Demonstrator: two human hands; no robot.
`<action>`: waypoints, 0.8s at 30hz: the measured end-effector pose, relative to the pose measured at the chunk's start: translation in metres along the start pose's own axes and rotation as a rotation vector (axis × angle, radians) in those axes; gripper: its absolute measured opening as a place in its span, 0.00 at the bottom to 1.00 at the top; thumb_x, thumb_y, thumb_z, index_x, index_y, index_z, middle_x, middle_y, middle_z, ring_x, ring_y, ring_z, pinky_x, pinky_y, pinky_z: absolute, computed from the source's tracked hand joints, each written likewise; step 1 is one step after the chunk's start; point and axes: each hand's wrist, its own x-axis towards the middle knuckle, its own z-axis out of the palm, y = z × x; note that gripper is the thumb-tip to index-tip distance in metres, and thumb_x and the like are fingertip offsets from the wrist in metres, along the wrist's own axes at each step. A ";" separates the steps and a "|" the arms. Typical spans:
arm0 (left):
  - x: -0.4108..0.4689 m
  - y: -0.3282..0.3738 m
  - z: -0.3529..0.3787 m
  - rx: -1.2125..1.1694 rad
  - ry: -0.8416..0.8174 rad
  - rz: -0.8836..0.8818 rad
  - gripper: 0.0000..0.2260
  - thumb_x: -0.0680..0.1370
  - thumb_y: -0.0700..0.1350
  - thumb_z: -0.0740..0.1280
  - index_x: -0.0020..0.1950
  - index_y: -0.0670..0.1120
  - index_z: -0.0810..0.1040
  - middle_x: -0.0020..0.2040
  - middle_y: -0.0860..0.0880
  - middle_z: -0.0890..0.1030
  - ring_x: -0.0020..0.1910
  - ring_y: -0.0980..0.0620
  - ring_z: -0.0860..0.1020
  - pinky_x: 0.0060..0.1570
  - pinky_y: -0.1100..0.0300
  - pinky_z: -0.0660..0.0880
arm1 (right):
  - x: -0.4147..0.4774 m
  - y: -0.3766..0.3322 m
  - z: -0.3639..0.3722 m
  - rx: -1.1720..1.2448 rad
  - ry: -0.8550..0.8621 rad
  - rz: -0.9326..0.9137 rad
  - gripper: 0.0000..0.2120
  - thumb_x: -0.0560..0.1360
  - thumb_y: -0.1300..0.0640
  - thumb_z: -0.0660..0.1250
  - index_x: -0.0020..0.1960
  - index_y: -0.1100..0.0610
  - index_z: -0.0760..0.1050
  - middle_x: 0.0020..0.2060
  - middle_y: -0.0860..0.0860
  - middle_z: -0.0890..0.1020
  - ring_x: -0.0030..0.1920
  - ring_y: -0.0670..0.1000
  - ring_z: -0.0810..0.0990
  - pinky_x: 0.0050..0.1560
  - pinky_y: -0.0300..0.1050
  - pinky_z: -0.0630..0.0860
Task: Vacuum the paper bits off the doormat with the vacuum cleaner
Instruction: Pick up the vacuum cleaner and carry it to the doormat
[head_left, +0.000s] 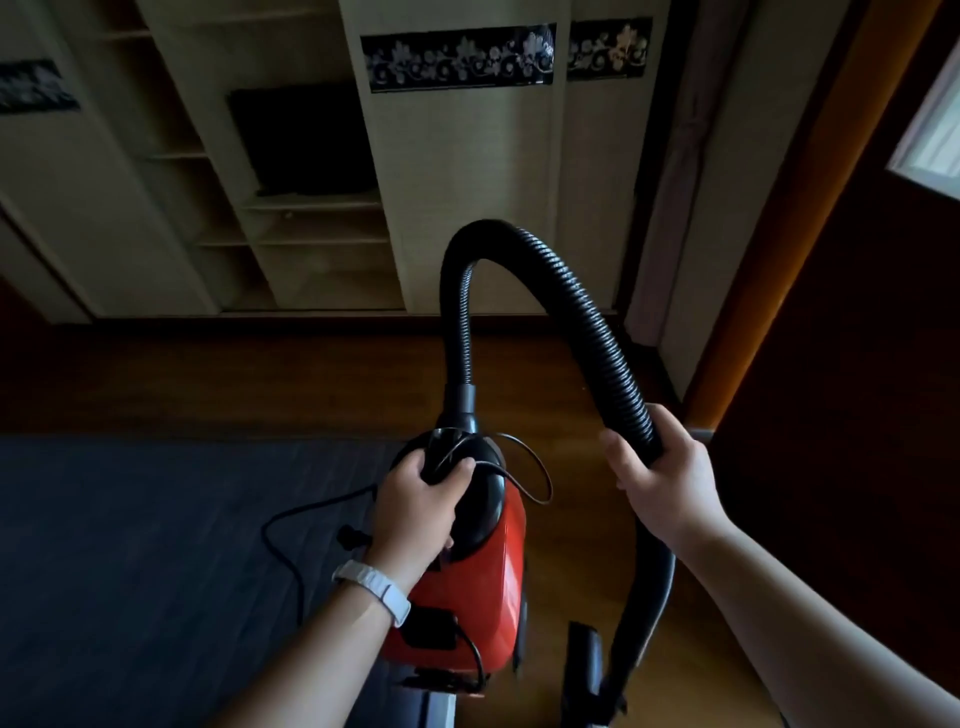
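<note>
With the left hand (415, 499) gripping the vacuum cleaner (467, 571) handle and the right hand (662, 478) clamped on the hose (587, 312), the loose cord (291, 530) trailing over the dark mat's (130, 545) right edge could snag.

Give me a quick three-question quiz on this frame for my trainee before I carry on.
1. True or false: the left hand grips the handle on top of the red vacuum cleaner.
2. What does the right hand hold? A) black hose B) power cord C) nozzle
3. Fill in: the power cord trails over the dark ____.

Key: 1 true; 2 A; 3 mat.
</note>
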 end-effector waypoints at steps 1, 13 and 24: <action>0.013 0.004 0.010 0.012 0.012 -0.011 0.10 0.76 0.51 0.71 0.41 0.46 0.77 0.23 0.50 0.74 0.18 0.48 0.72 0.22 0.58 0.70 | 0.017 0.009 -0.001 0.003 -0.010 0.009 0.11 0.71 0.41 0.70 0.48 0.45 0.74 0.30 0.55 0.80 0.31 0.57 0.80 0.31 0.58 0.78; 0.142 0.064 0.097 0.053 0.058 0.014 0.07 0.77 0.51 0.70 0.45 0.48 0.79 0.25 0.48 0.74 0.20 0.48 0.73 0.21 0.61 0.70 | 0.183 0.083 -0.029 0.048 -0.090 -0.003 0.07 0.74 0.51 0.72 0.46 0.50 0.74 0.27 0.47 0.75 0.25 0.44 0.73 0.25 0.41 0.70; 0.274 0.062 0.140 0.001 -0.032 -0.003 0.08 0.77 0.50 0.70 0.44 0.46 0.79 0.25 0.46 0.74 0.21 0.46 0.72 0.22 0.59 0.70 | 0.310 0.110 0.002 -0.023 -0.066 -0.010 0.11 0.73 0.53 0.73 0.52 0.52 0.76 0.31 0.48 0.78 0.27 0.42 0.74 0.26 0.34 0.69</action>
